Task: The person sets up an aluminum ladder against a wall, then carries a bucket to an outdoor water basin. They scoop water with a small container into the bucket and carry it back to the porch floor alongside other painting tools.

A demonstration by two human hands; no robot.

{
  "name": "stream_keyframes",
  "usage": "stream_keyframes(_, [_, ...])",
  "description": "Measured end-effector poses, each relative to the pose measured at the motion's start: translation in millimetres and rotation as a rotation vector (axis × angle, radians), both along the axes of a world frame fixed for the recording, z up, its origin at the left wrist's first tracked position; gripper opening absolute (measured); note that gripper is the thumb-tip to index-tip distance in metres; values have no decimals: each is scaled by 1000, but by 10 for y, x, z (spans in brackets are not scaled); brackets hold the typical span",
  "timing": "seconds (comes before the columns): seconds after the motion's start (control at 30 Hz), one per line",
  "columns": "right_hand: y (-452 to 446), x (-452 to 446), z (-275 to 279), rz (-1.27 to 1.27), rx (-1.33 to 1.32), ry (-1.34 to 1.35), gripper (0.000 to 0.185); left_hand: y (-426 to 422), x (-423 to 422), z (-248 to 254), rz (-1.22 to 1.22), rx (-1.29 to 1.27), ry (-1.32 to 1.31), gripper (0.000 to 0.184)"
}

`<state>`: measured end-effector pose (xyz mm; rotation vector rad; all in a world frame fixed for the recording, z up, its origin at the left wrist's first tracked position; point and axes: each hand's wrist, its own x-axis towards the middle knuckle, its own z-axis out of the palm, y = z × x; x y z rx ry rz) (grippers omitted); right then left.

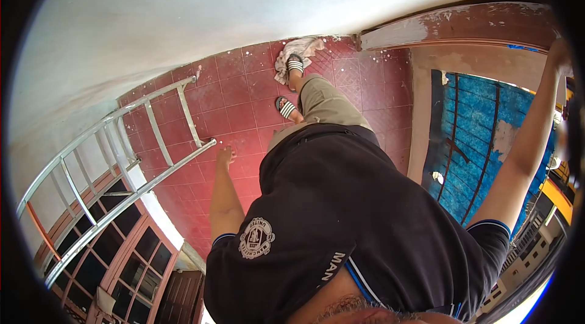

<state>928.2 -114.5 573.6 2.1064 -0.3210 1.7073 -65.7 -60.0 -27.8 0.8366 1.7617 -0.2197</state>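
My left hand hangs low over the red tiled floor, near the rail end of a metal ladder; its fingers are slightly curled and apart, and nothing shows in them. Raised at the far right edge, my right hand is at the end of the worn wooden frame. Its fingers are blurred and lost in the dark border, so whether it holds something cannot be made out. A striped sandal on one foot rests on a crumpled cloth.
A pale wall rises ahead. Blue sheeting behind dark bars stands at the right. Paned wooden doors are at the lower left, beyond the ladder. Buildings show at the lower right.
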Motion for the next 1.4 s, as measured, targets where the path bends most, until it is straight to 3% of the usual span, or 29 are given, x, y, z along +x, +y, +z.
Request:
stream_keyframes(0.07, [31, -823, 7, 1192, 74, -146, 58, 106, 295, -30, -21, 37, -79, 39])
stream_keyframes(0.2, [20, -643, -13, 1220, 135, -73, 58, 433, 1059, 138, -74, 242, -234, 39])
stream_keyframes(0.27, [-50, 234, -12, 140, 24, -100, 57, 483, 1299, 261, -98, 314, -276, 40])
stream_keyframes(0.3, [-40, 289, 1, 102, 5, -135, 57, 483, 1390, 309, -119, 344, -321, 39])
stream_keyframes(0.47, [-111, 188, -49, 414, -24, -185, 58, 279, 1134, 12, -198, 423, -317, 41])
stream_keyframes(0.53, [-114, 166, -52, 411, -20, -187, 58, 95, 886, -53, -67, 212, -273, 38])
stream_keyframes(0.67, [-145, 198, -111, 208, 10, -148, 58, -292, 403, 5, 38, 26, -97, 34])
stream_keyframes(0.8, [28, -257, -44, 176, 92, -49, 60, -435, 106, 167, 146, 20, -51, 35])
stream_keyframes(0.87, [-18, -1025, 54, 1072, 128, -10, 60, -430, 26, 283, 107, 57, -42, 36])
stream_keyframes(0.93, [-2, -953, 16, 1022, 70, -60, 60, -375, -6, 290, 134, 83, -42, 36])
stream_keyframes(1.0, [-21, -1025, 29, 1176, 78, -80, 58, -255, 13, 288, 135, 100, -54, 36])
stream_keyframes(1.03, [-15, -717, 13, 1162, 74, -82, 58, -166, 33, 276, 101, 132, -67, 36])
stream_keyframes(1.1, [17, 173, -64, 184, 140, -115, 58, 78, 96, 268, 59, 159, -88, 36])
stream_keyframes(1.27, [-133, 386, -148, 347, 43, -298, 58, 667, 419, 199, 64, 280, -86, 33])
stream_keyframes(1.33, [-154, 62, -119, 377, 8, -342, 58, 782, 529, 74, 26, 299, -94, 33])
stream_keyframes(1.4, [14, -876, -4, 1184, 1, -162, 57, 821, 774, 164, 22, 366, -198, 36])
